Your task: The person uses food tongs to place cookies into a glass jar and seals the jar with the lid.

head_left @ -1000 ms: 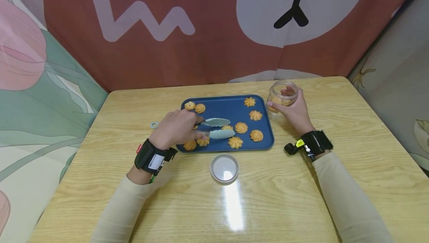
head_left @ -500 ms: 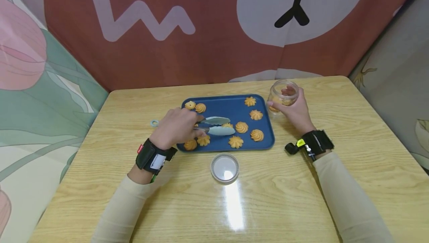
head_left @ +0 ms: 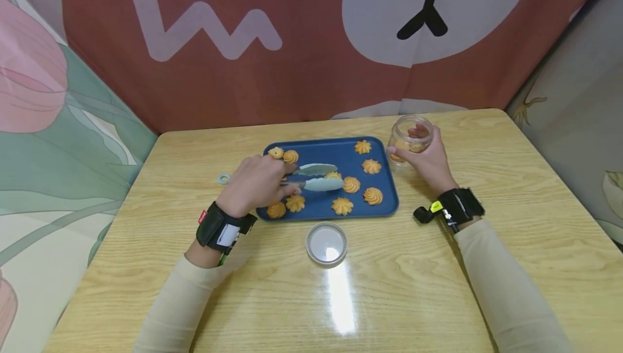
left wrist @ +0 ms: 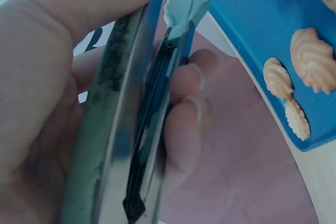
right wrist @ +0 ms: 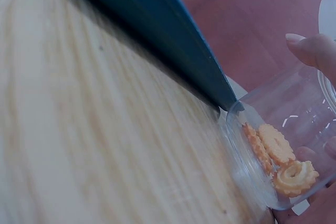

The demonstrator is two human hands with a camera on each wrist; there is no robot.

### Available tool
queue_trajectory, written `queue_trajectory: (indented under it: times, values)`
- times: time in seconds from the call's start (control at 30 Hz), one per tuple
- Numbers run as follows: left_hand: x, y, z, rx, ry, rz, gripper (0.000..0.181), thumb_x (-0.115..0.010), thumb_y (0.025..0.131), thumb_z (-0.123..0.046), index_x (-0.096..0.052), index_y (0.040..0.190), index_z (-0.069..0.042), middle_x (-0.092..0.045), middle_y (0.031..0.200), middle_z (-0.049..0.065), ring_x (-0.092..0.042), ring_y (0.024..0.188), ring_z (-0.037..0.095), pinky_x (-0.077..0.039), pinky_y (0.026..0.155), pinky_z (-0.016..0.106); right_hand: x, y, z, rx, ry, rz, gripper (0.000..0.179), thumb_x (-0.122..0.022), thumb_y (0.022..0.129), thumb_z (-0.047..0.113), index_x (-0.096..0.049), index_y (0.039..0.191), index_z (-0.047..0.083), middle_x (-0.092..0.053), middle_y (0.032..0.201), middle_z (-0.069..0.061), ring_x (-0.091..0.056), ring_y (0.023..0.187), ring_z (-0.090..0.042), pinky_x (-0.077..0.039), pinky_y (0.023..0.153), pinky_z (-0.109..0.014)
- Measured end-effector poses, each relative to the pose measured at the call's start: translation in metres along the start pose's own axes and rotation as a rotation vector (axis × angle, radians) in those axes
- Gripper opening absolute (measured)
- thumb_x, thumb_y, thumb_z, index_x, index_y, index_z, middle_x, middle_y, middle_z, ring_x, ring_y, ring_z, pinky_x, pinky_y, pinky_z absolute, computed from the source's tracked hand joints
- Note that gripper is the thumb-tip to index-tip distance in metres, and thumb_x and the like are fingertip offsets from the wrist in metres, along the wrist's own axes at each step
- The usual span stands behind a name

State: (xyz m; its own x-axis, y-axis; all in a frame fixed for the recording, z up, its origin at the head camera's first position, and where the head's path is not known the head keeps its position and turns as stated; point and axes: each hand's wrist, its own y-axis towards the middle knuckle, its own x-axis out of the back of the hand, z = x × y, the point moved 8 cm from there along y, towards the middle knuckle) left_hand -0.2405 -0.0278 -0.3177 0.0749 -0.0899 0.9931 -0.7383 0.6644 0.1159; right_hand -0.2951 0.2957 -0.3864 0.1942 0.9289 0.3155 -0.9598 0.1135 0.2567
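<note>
My left hand point(head_left: 258, 182) grips metal tongs point(left wrist: 113, 108) with pale blue-green scalloped tips, thumb on one arm and fingers around the other. The tongs' tips point(head_left: 323, 184) lie apart above the blue tray point(head_left: 321, 150), on either side of a swirled cookie point(head_left: 334, 175) that is partly covered by them. Around a clear jar point(head_left: 406, 131) just right of the tray, my right hand point(head_left: 430, 164) curls its fingers and thumb. The jar is upright and lidless, and several cookies point(right wrist: 295, 178) lie at its bottom in the right wrist view.
Several more cookies point(head_left: 343, 206) are spread over the tray. A round clear lid point(head_left: 327, 244) lies on the wooden table point(head_left: 389, 288) in front of it. Behind the table hangs a red-brown cloth point(head_left: 243, 93) with a printed pattern.
The tongs' tips have shifted a little away from me, and the gap between them looks slightly narrower. The cookie by them has moved slightly up and right. My right hand and the jar stay put.
</note>
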Motion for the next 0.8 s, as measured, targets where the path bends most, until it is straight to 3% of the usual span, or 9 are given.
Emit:
queue_trajectory:
  times: [0.13, 0.33, 0.8]
  values:
    - [0.001, 0.003, -0.003, -0.006, 0.025, -0.056, 0.046, -0.066, 0.083, -0.049, -0.067, 0.114, -0.016, -0.054, 0.056, -0.006, -0.045, 0.042, 0.009, -0.033, 0.034, 0.028, 0.001, 0.005, -0.013, 0.003, 0.012, -0.004, 0.082, -0.079, 0.077, 0.028, -0.027, 0.14, 0.018, -0.042, 0.135, -0.013, -0.04, 0.12, -0.019, -0.036, 0.09, -0.04]
    - [0.004, 0.009, -0.01, 0.011, 0.039, -0.164, 0.049, -0.067, 0.082, -0.05, -0.066, 0.115, -0.013, -0.046, 0.052, -0.003, -0.042, 0.04, 0.011, -0.028, 0.034, 0.028, 0.002, 0.014, -0.028, 0.009, 0.015, -0.027, 0.085, -0.081, 0.073, 0.031, -0.029, 0.139, 0.018, -0.045, 0.133, -0.009, -0.041, 0.119, -0.017, -0.036, 0.094, -0.043]
    - [0.015, 0.024, -0.023, -0.015, 0.022, -0.232, 0.054, -0.063, 0.085, -0.052, -0.064, 0.121, -0.012, -0.033, 0.046, -0.002, -0.034, 0.035, 0.013, -0.021, 0.034, 0.028, 0.004, 0.014, -0.028, 0.0, 0.006, -0.029, 0.087, -0.082, 0.071, 0.035, -0.029, 0.139, 0.023, -0.046, 0.134, -0.009, -0.041, 0.119, -0.016, -0.033, 0.096, -0.044]
